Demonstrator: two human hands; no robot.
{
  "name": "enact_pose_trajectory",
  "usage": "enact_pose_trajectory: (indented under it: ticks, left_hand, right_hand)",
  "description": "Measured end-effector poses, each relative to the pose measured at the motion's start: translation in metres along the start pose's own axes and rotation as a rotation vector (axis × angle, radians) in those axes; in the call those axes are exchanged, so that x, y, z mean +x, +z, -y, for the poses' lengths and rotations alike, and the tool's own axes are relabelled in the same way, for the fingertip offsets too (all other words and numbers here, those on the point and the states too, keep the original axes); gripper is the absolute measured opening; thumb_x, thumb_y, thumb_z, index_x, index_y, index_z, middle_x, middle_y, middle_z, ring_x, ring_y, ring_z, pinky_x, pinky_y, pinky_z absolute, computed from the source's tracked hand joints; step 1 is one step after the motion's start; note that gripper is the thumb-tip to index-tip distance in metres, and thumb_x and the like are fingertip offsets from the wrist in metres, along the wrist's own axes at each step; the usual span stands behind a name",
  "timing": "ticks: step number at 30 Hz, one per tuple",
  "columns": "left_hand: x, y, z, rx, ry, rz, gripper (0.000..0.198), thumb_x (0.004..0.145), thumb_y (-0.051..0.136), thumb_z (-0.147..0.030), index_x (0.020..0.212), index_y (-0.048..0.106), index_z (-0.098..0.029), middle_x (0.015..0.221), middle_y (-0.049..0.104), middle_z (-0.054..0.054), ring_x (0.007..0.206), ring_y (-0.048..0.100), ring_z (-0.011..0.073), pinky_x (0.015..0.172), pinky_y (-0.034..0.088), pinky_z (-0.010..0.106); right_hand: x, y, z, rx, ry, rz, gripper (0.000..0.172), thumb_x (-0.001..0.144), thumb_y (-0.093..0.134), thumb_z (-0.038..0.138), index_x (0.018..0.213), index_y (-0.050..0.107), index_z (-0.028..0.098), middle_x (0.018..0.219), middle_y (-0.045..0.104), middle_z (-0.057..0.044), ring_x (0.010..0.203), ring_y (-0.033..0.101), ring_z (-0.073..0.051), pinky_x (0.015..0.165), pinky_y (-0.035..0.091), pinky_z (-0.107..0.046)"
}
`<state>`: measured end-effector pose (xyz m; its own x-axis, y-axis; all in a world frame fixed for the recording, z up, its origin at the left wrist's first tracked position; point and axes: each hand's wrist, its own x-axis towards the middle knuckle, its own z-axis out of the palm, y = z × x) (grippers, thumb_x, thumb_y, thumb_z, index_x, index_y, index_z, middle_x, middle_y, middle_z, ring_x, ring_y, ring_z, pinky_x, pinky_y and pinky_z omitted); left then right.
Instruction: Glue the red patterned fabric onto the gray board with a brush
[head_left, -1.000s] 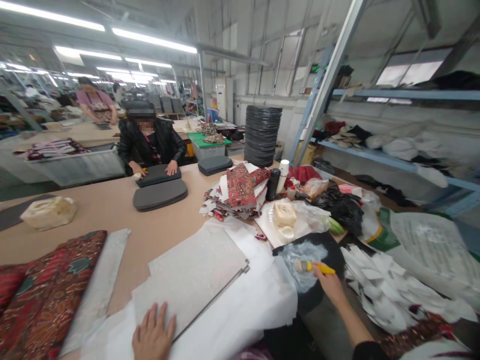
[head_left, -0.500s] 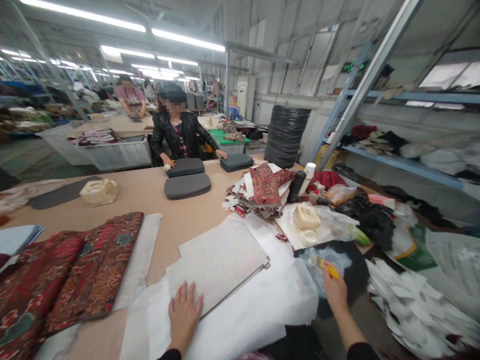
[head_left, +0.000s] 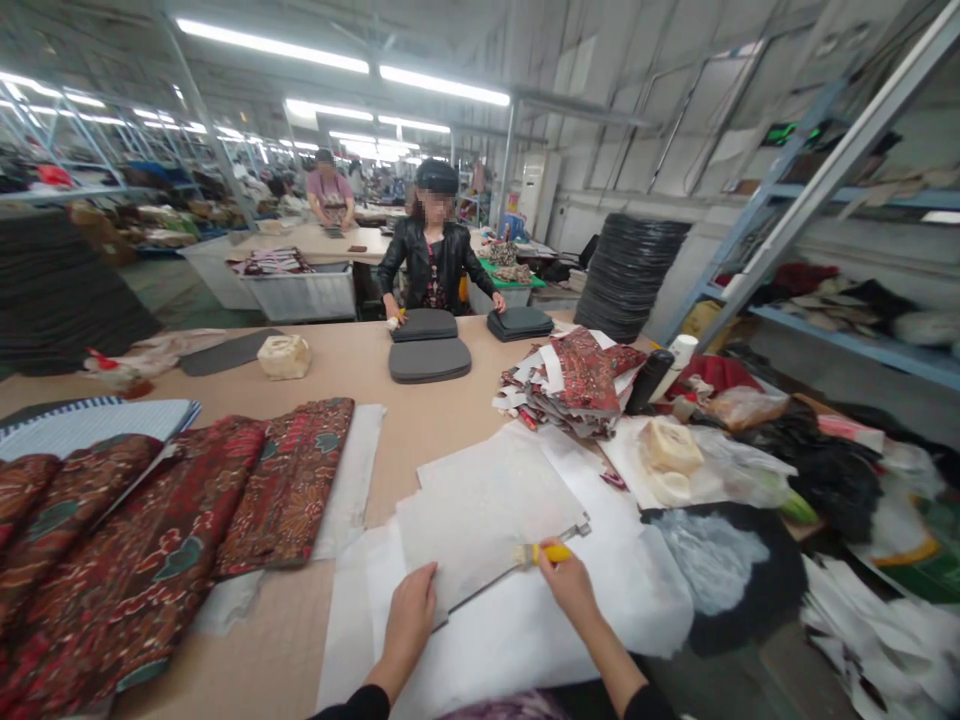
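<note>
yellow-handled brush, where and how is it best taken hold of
Probably by the yellow handle, from the person's right, with thumb and fingers around it. The brush lies roughly sideways: its bristles point left at the edge of the grey sheets, while the handle points right, where the right hand holds it.

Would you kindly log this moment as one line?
left hand: at pale sheets; right hand: holds brush at sheets' dark edge; smeared black mat: at right
</note>
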<state>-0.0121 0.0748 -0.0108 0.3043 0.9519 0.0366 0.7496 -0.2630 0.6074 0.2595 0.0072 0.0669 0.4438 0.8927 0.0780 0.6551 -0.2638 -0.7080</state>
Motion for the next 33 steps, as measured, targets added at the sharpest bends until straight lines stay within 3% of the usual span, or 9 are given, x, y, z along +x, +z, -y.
enact_pose_trajectory:
  ticks: [2,4,9,11,16,21,28,33]
  left_hand:
    - [0.001,-0.003,-0.001,-0.042,-0.022,0.019,0.039,0.080,0.034,-0.026,0.110,0.058,-0.015,0.110,0.066,0.009,0.103,0.059,0.0179,0.095,0.044,0.035]
    - [0.005,-0.007,-0.003,-0.081,-0.066,0.038,0.041,0.081,0.032,-0.027,0.111,0.056,-0.013,0.110,0.066,0.010,0.103,0.059,0.0181,0.096,0.044,0.035]
    - [0.016,-0.016,-0.009,-0.238,-0.236,0.116,0.043,0.084,0.026,-0.028,0.118,0.049,-0.013,0.112,0.064,0.010,0.105,0.058,0.0154,0.095,0.042,0.030]
    - [0.017,-0.018,-0.009,-0.287,-0.270,0.151,0.044,0.085,0.023,-0.028,0.119,0.046,-0.012,0.112,0.064,0.011,0.105,0.058,0.0143,0.095,0.041,0.028]
    - [0.014,-0.019,-0.008,-0.313,-0.280,0.175,0.044,0.085,0.024,-0.030,0.120,0.045,-0.013,0.110,0.065,0.009,0.104,0.058,0.0131,0.094,0.040,0.025]
    - [0.013,-0.018,-0.010,-0.325,-0.286,0.167,0.046,0.085,0.022,-0.029,0.121,0.044,-0.011,0.112,0.064,0.010,0.105,0.057,0.0130,0.094,0.039,0.025]
    - [0.013,-0.021,-0.011,-0.304,-0.287,0.182,0.045,0.086,0.024,-0.031,0.120,0.045,-0.012,0.112,0.065,0.009,0.105,0.057,0.0129,0.094,0.040,0.024]
    - [0.014,-0.023,-0.014,-0.255,-0.267,0.206,0.044,0.086,0.024,-0.028,0.121,0.045,-0.013,0.113,0.064,0.008,0.106,0.057,0.0120,0.094,0.040,0.023]
  right_hand:
    - [0.012,-0.020,-0.009,-0.118,0.038,-0.120,0.027,0.079,0.040,0.038,0.076,0.061,0.020,0.066,0.063,-0.003,0.063,0.058,-0.019,0.062,0.044,-0.029]
    - [0.012,-0.021,0.000,-0.153,-0.017,-0.149,0.028,0.080,0.040,0.038,0.077,0.060,0.019,0.069,0.063,-0.004,0.066,0.058,-0.020,0.065,0.043,-0.030]
    - [-0.027,0.045,0.064,-0.031,-0.307,0.122,0.016,0.079,0.046,0.027,0.082,0.061,0.021,0.077,0.065,-0.002,0.075,0.059,-0.017,0.071,0.042,-0.027]
    - [-0.041,0.065,0.079,-0.036,-0.418,0.223,0.014,0.076,0.049,0.022,0.083,0.061,0.021,0.078,0.066,-0.001,0.077,0.059,-0.017,0.074,0.041,-0.028]
    - [-0.046,0.064,0.085,-0.190,-0.496,0.227,0.010,0.074,0.049,0.016,0.073,0.059,0.019,0.069,0.062,-0.003,0.071,0.054,-0.017,0.071,0.037,-0.029]
    - [-0.051,0.065,0.092,-0.151,-0.658,0.307,0.012,0.075,0.050,0.016,0.081,0.059,0.020,0.073,0.062,-0.001,0.073,0.053,-0.015,0.075,0.035,-0.028]
    - [-0.052,0.067,0.094,-0.186,-0.624,0.248,0.010,0.075,0.048,0.015,0.075,0.057,0.019,0.070,0.060,-0.002,0.072,0.052,-0.015,0.075,0.035,-0.028]
    - [-0.039,0.067,0.091,-0.198,-0.492,0.208,0.012,0.079,0.048,0.022,0.073,0.058,0.019,0.067,0.060,-0.001,0.070,0.054,-0.016,0.072,0.036,-0.028]
